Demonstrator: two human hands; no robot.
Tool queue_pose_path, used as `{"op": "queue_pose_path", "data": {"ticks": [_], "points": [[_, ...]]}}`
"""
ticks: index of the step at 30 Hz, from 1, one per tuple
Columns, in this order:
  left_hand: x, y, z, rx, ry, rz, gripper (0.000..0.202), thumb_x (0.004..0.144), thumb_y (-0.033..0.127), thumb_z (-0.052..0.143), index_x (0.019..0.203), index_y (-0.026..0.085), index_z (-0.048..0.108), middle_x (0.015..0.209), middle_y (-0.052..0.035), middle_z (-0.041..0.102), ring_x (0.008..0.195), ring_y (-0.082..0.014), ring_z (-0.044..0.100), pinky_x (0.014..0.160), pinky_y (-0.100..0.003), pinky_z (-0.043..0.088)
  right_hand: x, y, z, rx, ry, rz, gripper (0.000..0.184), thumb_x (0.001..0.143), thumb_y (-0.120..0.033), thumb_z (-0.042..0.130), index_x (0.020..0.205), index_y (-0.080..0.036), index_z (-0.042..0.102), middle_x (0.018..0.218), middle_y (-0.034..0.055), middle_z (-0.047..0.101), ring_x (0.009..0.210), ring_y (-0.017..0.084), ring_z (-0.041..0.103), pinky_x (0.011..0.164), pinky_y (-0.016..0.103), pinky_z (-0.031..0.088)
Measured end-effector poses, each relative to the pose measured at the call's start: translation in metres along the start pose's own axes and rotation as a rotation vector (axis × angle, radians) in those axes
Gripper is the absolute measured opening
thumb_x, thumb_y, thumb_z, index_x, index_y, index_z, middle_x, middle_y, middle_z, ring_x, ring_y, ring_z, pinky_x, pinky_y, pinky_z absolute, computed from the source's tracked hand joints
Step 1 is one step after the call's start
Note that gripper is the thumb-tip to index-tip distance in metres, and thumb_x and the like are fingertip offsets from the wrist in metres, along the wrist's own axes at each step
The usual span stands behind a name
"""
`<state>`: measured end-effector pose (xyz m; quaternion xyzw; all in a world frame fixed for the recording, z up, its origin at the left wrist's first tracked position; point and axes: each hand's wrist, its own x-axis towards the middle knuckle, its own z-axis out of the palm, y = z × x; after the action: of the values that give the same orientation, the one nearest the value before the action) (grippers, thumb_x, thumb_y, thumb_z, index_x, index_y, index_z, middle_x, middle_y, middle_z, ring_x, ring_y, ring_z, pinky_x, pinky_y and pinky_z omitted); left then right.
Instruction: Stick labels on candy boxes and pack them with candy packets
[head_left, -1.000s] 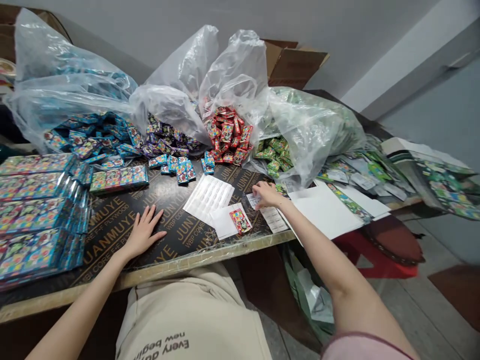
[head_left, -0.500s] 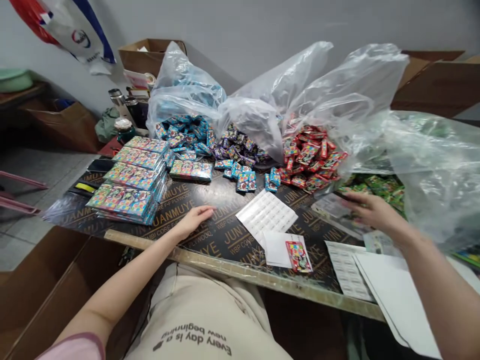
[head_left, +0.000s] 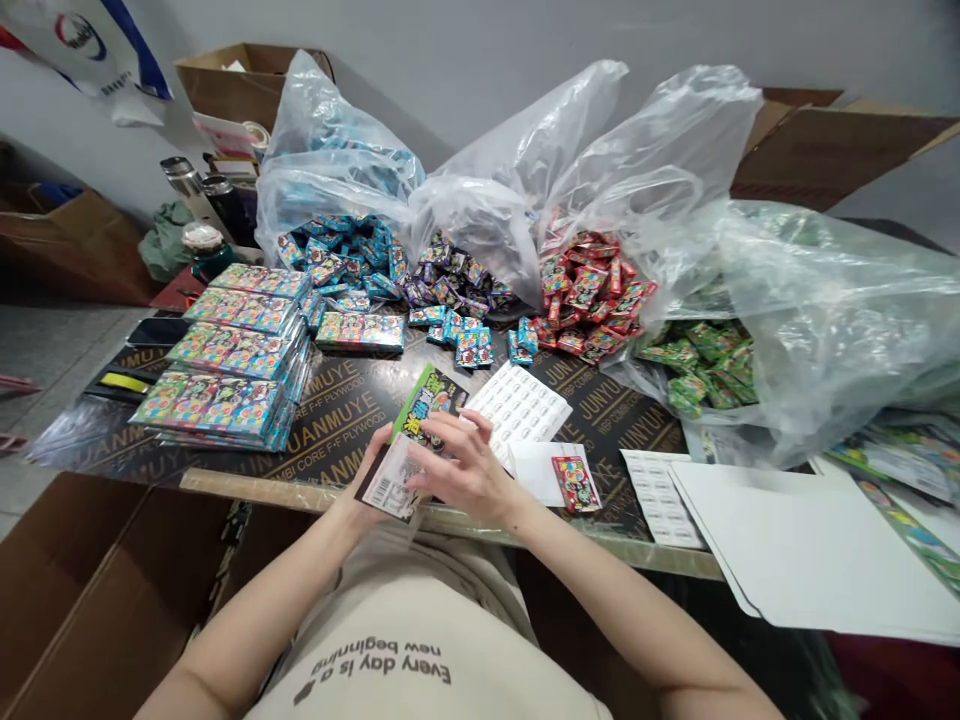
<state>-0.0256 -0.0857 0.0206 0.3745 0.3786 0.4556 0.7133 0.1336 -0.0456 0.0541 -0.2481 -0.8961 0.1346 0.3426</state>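
My left hand [head_left: 369,478] grips a flat printed packet [head_left: 431,408] by its left side, above the table's front edge. The packet has a green edge, bright lettering on black and a white barcode panel, with clear plastic at its lower end. My right hand [head_left: 469,470] lies over the packet with its fingers spread, fingertips at its face; its thumb is hard to make out. Just right of my hands are a white label sheet [head_left: 517,402], a white card [head_left: 534,470] and a small red candy packet [head_left: 576,484].
Stacked multicoloured packs [head_left: 217,395] stand at the left. Blue [head_left: 352,255], purple [head_left: 450,275], red [head_left: 592,290] and green sachets [head_left: 705,365] spill from clear plastic bags along the back. White sheets [head_left: 810,540] overhang the front right edge. An open cardboard box [head_left: 67,590] stands below left.
My right hand has come from the clear packaging at the right to the middle. My left hand has drawn nearer and now holds the printed packet. The view has shifted right.
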Motion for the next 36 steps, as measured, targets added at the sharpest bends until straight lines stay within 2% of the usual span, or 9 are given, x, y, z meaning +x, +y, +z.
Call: {"op": "queue_pose_path", "data": {"ticks": [4,8,14,18,21,25,28,33,36], "points": [[-0.009,-0.001,-0.01,-0.313,-0.137,-0.165,0.063,0.077,0.063,0.044,0.108,0.012,0.064,0.101,-0.0154,0.071,0.103,-0.0309,0.064,0.083,-0.041,0.05,-0.008,0.011,-0.004,0.103,0.341,0.42,0.056,0.073,-0.042,0.074,0.121,-0.03,0.049,0.116,0.0104,0.055,0.111,0.03,0.051,0.095,0.05,0.04],[-0.009,-0.011,-0.007,-0.339,-0.144,-0.22,0.057,0.07,0.052,0.057,0.11,0.013,0.066,0.113,-0.0171,0.068,0.106,-0.0311,0.063,0.082,-0.037,0.049,0.001,0.015,-0.01,0.342,0.311,0.628,0.058,0.069,-0.037,0.075,0.12,-0.028,0.048,0.101,0.0031,0.056,0.096,0.023,0.055,0.089,0.041,0.043],[-0.008,-0.006,-0.003,-0.25,-0.054,-0.213,0.054,0.065,0.042,0.069,0.114,0.02,0.065,0.121,-0.0121,0.065,0.1,-0.0245,0.065,0.08,-0.031,0.049,0.008,0.018,-0.021,0.583,0.233,0.656,0.033,0.067,-0.036,0.077,0.086,-0.024,0.052,0.079,-0.0022,0.054,0.079,0.017,0.055,0.08,0.033,0.045],[-0.007,0.008,-0.003,-0.238,-0.06,-0.148,0.055,0.062,0.04,0.071,0.113,0.02,0.066,0.119,-0.0117,0.066,0.097,-0.022,0.064,0.08,-0.03,0.05,0.012,0.018,-0.019,0.708,0.285,0.629,0.045,0.068,-0.034,0.078,0.098,-0.027,0.046,0.099,0.0011,0.061,0.095,0.019,0.059,0.091,0.037,0.043],[-0.007,0.013,-0.002,-0.194,-0.105,-0.167,0.054,0.058,0.039,0.073,0.108,0.02,0.068,0.115,-0.0119,0.067,0.092,-0.0215,0.065,0.075,-0.029,0.05,0.016,0.022,-0.017,0.706,0.3,0.605,0.05,0.063,-0.034,0.082,0.1,-0.027,0.048,0.094,-0.0004,0.058,0.088,0.017,0.057,0.085,0.034,0.045],[-0.008,0.015,-0.002,-0.149,-0.1,-0.204,0.059,0.06,0.04,0.07,0.115,0.02,0.065,0.112,-0.0113,0.067,0.089,-0.0219,0.064,0.072,-0.029,0.048,0.019,0.028,-0.025,0.633,0.1,0.559,0.037,0.061,-0.043,0.082,0.073,-0.022,0.054,0.071,-0.0029,0.053,0.069,0.015,0.05,0.068,0.029,0.042],[-0.01,0.017,-0.003,-0.111,-0.085,-0.205,0.066,0.057,0.037,0.072,0.12,0.021,0.063,0.109,-0.0089,0.067,0.086,-0.0205,0.061,0.073,-0.029,0.046,0.019,0.03,-0.034,0.579,-0.08,0.47,0.037,0.064,-0.049,0.079,0.06,-0.019,0.058,0.068,-0.0001,0.058,0.07,0.016,0.053,0.069,0.03,0.042],[-0.015,0.026,0.005,-0.058,-0.066,-0.173,0.056,0.057,0.032,0.074,0.111,0.016,0.067,0.096,-0.0049,0.069,0.081,-0.0166,0.057,0.073,-0.024,0.04,0.019,0.03,-0.041,0.698,-0.382,0.411,0.036,0.072,-0.049,0.073,0.086,-0.016,0.071,0.072,0.0014,0.066,0.069,0.016,0.058,0.068,0.028,0.045],[-0.017,0.028,0.011,-0.032,-0.022,-0.201,0.045,0.062,0.032,0.074,0.103,0.015,0.07,0.084,-0.0025,0.07,0.071,-0.0138,0.055,0.068,-0.023,0.038,0.018,0.031,-0.041,0.743,-0.401,0.414,0.047,0.073,-0.044,0.073,0.112,-0.018,0.066,0.083,0.0012,0.069,0.07,0.016,0.061,0.066,0.027,0.048]]}}
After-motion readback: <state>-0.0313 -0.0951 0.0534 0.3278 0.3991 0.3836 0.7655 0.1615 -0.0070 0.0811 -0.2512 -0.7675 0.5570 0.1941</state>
